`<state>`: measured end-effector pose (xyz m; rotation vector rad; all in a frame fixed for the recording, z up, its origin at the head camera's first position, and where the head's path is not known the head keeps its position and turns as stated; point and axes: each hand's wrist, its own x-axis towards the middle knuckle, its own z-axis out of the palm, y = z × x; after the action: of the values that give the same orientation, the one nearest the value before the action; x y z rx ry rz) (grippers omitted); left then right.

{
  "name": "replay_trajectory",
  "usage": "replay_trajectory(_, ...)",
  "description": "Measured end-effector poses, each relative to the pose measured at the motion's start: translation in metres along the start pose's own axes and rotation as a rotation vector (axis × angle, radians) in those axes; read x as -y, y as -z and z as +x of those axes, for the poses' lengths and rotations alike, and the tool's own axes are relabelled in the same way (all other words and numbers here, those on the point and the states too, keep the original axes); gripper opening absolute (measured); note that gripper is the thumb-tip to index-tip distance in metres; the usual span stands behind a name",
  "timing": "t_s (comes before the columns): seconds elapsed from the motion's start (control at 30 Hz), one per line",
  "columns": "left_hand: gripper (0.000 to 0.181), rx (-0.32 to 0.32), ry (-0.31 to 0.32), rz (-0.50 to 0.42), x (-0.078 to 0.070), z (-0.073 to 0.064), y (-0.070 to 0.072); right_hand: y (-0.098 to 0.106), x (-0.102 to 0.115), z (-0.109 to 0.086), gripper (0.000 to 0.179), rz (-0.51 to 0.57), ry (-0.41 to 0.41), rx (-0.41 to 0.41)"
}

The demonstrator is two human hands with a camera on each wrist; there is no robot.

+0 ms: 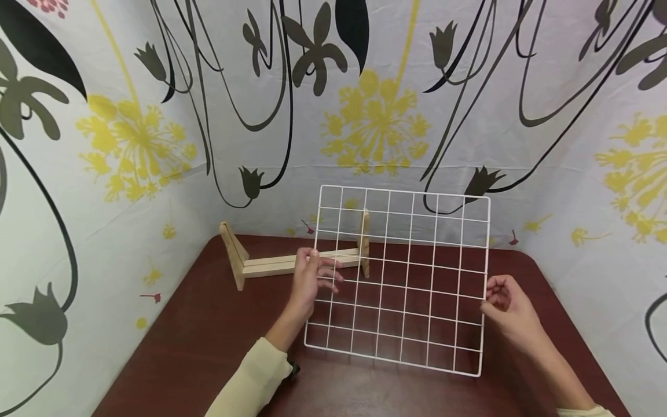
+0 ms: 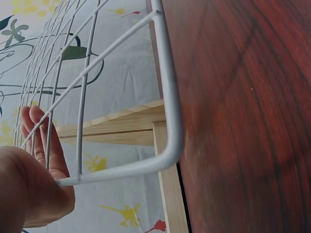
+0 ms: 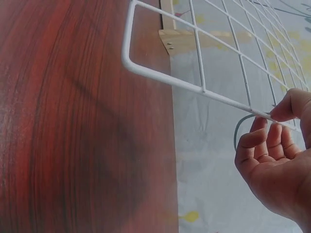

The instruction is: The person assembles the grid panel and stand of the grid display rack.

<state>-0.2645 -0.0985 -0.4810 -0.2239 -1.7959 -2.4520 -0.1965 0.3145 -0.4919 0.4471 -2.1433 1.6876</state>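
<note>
A white wire grid panel (image 1: pixel 381 284) stands tilted in front of me, held up by its two side edges. My left hand (image 1: pixel 306 281) grips the left edge, thumb on the near side and fingers reaching behind the wires. Along the right edge, my right hand (image 1: pixel 513 313) pinches the outer wire between thumb and fingertips. The right wrist view shows this pinch by the hand (image 3: pixel 279 174) up close, some way from the panel's rounded corner. A pale wooden stand (image 1: pixel 276 265), two end pieces joined by rails, is on the table behind the panel and partly shows through it.
The dark reddish-brown table (image 1: pixel 208 336) reaches back to a floral-printed white cloth (image 1: pixel 375 35) that hangs behind and on both sides. A small black object (image 1: pixel 293 369) shows at the left sleeve's cuff. The panel casts shadows on the tabletop.
</note>
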Motion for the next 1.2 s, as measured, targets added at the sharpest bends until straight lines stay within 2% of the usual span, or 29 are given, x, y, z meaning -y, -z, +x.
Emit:
replay_trajectory(0.13,0.015,0.009,-0.022,-0.01,-0.002,-0.001,-0.002,0.0,0.001,0.0,0.041,-0.003,0.006,-0.008)
replay_trajectory(0.33,0.016,0.001,-0.037,-0.014,-0.004,-0.003,-0.002,0.001,0.011,-0.001,0.03,-0.216,-0.086,-0.012)
replay_trajectory(0.43,0.018,0.006,-0.045,-0.014,-0.004,-0.003,-0.003,-0.002,0.017,-0.003,0.034,-0.325,-0.126,-0.077)
replay_trajectory(0.5,0.019,0.015,-0.048,-0.014,-0.004,-0.003,-0.004,-0.006,0.02,-0.004,0.038,-0.354,-0.111,-0.167)
replay_trajectory(0.57,0.019,0.024,-0.053,-0.013,-0.003,-0.003,-0.006,-0.011,0.022,-0.003,0.04,-0.327,-0.043,-0.268)
replay_trajectory(0.67,0.019,0.028,-0.058,-0.008,-0.002,-0.003,-0.007,-0.022,0.025,-0.001,0.041,-0.154,0.153,-0.379)
replay_trajectory(0.73,0.019,0.029,-0.062,-0.006,-0.002,-0.003,-0.009,-0.033,0.028,0.002,0.041,-0.06,0.298,-0.4)
replay_trajectory(0.8,0.019,0.03,-0.065,-0.009,-0.001,-0.002,-0.01,-0.045,0.032,0.004,0.042,-0.015,0.415,-0.394)
replay_trajectory(0.9,0.018,0.036,-0.071,-0.025,-0.001,-0.002,-0.013,-0.062,0.04,0.007,0.047,-0.061,0.526,-0.361)
replay_trajectory(0.97,0.018,0.038,-0.078,-0.036,0.0,-0.002,-0.014,-0.072,0.044,0.009,0.053,-0.127,0.569,-0.33)
replay_trajectory(1.1,0.019,0.035,-0.091,-0.042,0.001,-0.002,-0.017,-0.09,0.051,0.01,0.068,-0.275,0.601,-0.296)
replay_trajectory(1.2,0.019,0.028,-0.099,-0.045,0.001,-0.002,-0.019,-0.103,0.056,0.01,0.072,-0.328,0.599,-0.305)
